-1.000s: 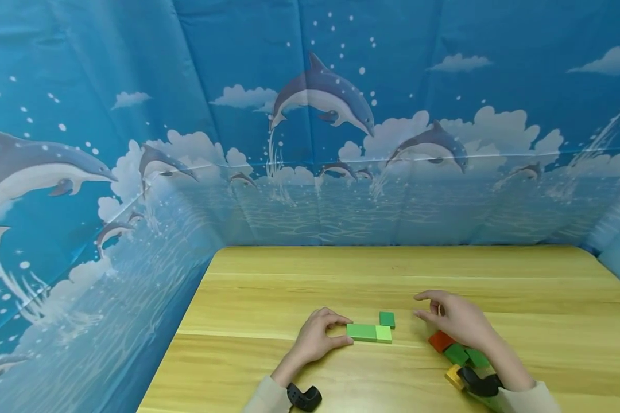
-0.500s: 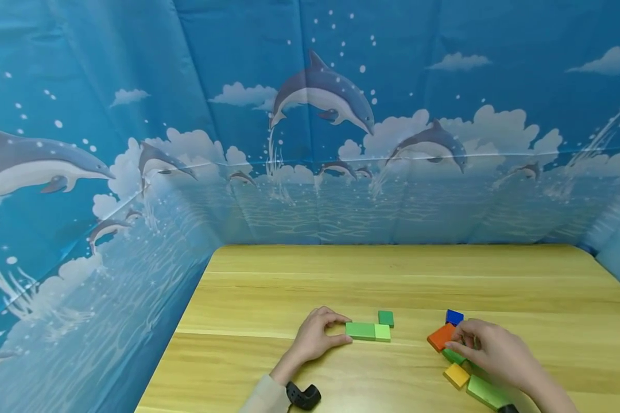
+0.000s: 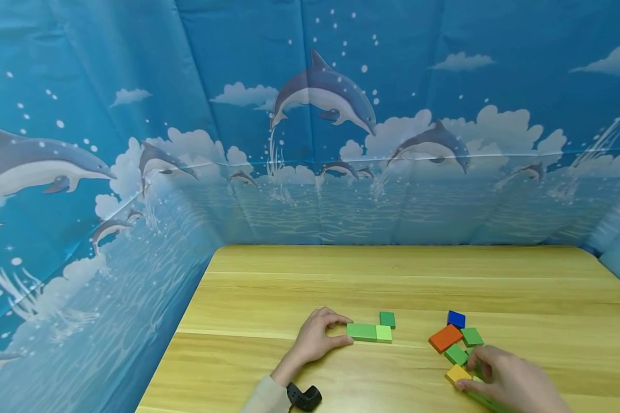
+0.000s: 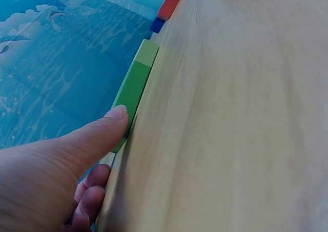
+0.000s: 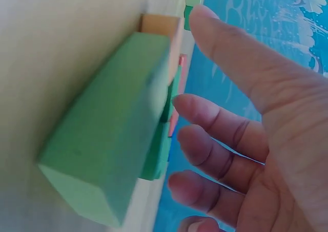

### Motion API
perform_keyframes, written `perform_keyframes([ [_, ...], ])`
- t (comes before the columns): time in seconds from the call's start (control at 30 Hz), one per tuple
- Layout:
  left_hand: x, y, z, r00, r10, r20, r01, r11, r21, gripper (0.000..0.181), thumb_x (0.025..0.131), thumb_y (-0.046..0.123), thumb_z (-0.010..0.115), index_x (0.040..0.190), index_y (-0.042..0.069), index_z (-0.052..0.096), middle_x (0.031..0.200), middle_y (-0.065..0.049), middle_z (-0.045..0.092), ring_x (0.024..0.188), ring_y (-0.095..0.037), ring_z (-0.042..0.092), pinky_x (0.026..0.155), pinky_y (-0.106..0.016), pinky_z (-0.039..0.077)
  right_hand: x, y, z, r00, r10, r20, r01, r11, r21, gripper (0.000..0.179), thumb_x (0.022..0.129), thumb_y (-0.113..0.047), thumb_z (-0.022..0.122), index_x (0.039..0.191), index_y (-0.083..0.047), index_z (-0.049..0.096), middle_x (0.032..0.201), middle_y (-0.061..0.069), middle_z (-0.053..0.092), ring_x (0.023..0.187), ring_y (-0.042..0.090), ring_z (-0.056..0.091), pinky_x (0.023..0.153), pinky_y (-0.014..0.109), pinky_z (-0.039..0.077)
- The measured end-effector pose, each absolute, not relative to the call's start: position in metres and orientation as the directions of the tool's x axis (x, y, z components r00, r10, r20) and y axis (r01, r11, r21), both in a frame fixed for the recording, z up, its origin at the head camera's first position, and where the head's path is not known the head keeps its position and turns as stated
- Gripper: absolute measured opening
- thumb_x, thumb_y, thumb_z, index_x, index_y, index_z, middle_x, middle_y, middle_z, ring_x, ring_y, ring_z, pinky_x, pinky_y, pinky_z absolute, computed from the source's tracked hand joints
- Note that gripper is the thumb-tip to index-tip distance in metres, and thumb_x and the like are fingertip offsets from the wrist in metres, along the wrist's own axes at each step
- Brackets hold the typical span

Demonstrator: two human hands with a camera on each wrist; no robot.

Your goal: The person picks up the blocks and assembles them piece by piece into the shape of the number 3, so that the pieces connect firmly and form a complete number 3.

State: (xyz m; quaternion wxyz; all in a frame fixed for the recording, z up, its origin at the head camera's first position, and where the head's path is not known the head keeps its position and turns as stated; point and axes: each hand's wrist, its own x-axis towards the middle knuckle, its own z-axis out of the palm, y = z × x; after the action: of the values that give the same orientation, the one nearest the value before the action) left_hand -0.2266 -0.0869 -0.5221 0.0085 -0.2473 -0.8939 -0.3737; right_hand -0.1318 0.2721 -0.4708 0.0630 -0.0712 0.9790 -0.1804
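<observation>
My left hand (image 3: 315, 341) pinches the left end of a green rectangular block (image 3: 361, 332) between thumb and fingers. A light green square block (image 3: 384, 334) sits flush against its right end, and a darker green square block (image 3: 387, 319) lies just behind that. On the right, my right hand (image 3: 511, 376) hovers over a loose group of blocks, thumb and fingers apart with nothing between them in the right wrist view. Nearest to it are a yellow block (image 3: 457, 376) and a long light green block (image 5: 102, 140), partly hidden by the hand in the head view.
The same group holds an orange-red block (image 3: 445, 338), a blue block (image 3: 456, 319) and green blocks (image 3: 472, 336). All lie on a wooden table (image 3: 268, 287). A dolphin-print curtain (image 3: 310, 206) stands behind the table's far edge.
My right hand has come from the left of the group, over the orange-red block, to its near right side, uncovering the blue and green blocks. My left hand stays put.
</observation>
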Motion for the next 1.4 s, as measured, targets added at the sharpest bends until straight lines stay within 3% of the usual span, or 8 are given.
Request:
perform_keyframes([
  [0.33, -0.227, -0.088, -0.523, -0.878, 0.432, 0.204, 0.449, 0.601, 0.661, 0.036, 0.078, 0.047, 0.073, 0.11, 0.03, 0.071, 0.085, 0.013, 0.049, 0.075, -0.006, 0.039, 0.068, -0.023, 0.034, -0.132, 0.266, -0.477, -0.981, -0.128, -0.145, -0.071, 0.936, -0.344, 0.051, 0.062, -0.065, 0.074, 0.082, -0.021, 0.057, 0.067, -0.007, 0.043, 0.054, 0.007, 0.038, 0.051, 0.026, 0.031],
  [0.83, -0.225, -0.087, -0.521, -0.879, 0.434, 0.199, 0.444, 0.59, 0.675, 0.036, 0.079, 0.046, 0.073, 0.109, 0.028, 0.071, 0.088, 0.013, 0.05, 0.076, -0.007, 0.04, 0.068, -0.024, 0.034, -0.129, 0.251, -0.478, -0.967, -0.238, -0.088, -0.193, 0.916, -0.351, 0.046, 0.067, -0.066, 0.07, 0.083, -0.024, 0.058, 0.065, -0.01, 0.039, 0.055, 0.0, 0.035, 0.052, 0.024, 0.029],
  [1.1, -0.225, -0.086, -0.521, -0.88, 0.431, 0.199, 0.442, 0.593, 0.673, 0.035, 0.078, 0.046, 0.074, 0.109, 0.029, 0.071, 0.086, 0.012, 0.049, 0.077, -0.007, 0.04, 0.068, -0.024, 0.034, -0.134, 0.236, -0.475, -0.928, -0.37, -0.045, -0.321, 0.854, -0.409, 0.042, 0.072, -0.063, 0.067, 0.088, -0.025, 0.062, 0.064, -0.016, 0.038, 0.057, -0.001, 0.036, 0.051, 0.024, 0.03],
  [1.4, -0.225, -0.086, -0.522, -0.881, 0.428, 0.205, 0.444, 0.59, 0.674, 0.034, 0.078, 0.045, 0.074, 0.108, 0.028, 0.072, 0.086, 0.012, 0.049, 0.076, -0.006, 0.04, 0.068, -0.024, 0.034, -0.145, 0.219, -0.475, -0.9, -0.435, -0.034, -0.355, 0.774, -0.525, 0.041, 0.075, -0.055, 0.07, 0.096, -0.019, 0.068, 0.065, -0.014, 0.04, 0.057, 0.0, 0.038, 0.052, 0.023, 0.031],
])
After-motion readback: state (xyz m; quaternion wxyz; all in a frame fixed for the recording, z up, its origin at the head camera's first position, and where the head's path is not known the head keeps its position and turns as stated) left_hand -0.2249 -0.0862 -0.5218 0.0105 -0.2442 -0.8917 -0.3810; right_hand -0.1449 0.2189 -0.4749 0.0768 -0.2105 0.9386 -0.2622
